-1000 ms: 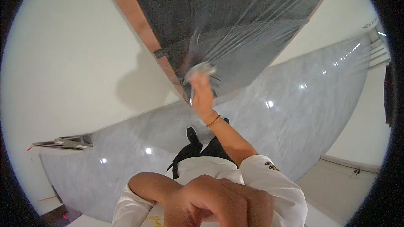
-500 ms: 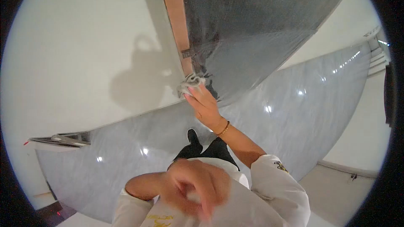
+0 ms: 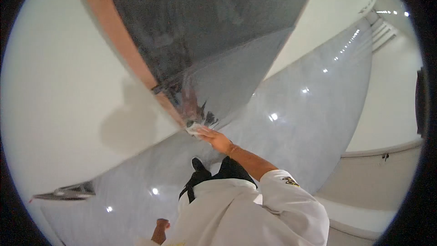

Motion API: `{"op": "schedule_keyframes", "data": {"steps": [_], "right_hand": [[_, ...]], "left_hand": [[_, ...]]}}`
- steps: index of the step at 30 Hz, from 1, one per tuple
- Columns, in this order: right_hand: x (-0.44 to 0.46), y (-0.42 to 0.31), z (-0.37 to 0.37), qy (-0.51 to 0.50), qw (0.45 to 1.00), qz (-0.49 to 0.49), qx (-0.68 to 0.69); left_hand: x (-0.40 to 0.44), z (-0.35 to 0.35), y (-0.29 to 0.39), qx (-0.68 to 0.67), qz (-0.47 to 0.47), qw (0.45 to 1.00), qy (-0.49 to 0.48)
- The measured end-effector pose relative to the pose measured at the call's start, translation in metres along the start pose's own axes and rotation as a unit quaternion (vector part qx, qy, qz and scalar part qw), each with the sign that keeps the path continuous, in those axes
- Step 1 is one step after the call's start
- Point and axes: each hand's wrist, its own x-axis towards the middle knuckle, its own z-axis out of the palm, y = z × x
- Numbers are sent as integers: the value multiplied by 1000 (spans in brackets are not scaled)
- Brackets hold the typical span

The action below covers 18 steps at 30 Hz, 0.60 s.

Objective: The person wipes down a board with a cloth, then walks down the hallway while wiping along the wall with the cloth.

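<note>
My right hand (image 3: 218,140) is closed on a crumpled light cloth (image 3: 195,129). It presses the cloth to the lower corner of a tall, dark, glossy panel (image 3: 214,27), where the copper-coloured edge strip (image 3: 132,57) comes down near the floor. Dark, blurred reflections show in the panel just above the cloth. Low at the left of my body hangs my left hand (image 3: 163,223), away from the panel. It is small and blurred, so its fingers cannot be made out clearly.
A pale wall (image 3: 54,86) runs along the left of the panel. The grey floor (image 3: 291,141) is shiny and reflects lights. At the lower left, a dark, flat metal-looking object (image 3: 66,192) sits by the wall. My shoe (image 3: 197,164) is close to the panel's foot.
My view has shifted, and the panel now stands further left and lower. My right hand keeps the cloth at the panel's lower corner. My left hand has dropped from before my chest to my side.
</note>
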Motion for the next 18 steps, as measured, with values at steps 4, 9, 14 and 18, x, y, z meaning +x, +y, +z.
{"op": "schedule_keyframes", "data": {"steps": [4,9,14,18], "right_hand": [[-27,34,-81,113,988,102,-28],[22,12,-244,374,910,33,-176],[71,37,-337,433,869,-41,-235],[64,86,-277,330,916,-66,-218]], "left_hand": [[6,-40,36,-643,-229,721,120],[57,-94,86,-659,-95,718,201],[122,-150,145,-538,62,810,223],[135,-180,189,-530,165,799,234]]}}
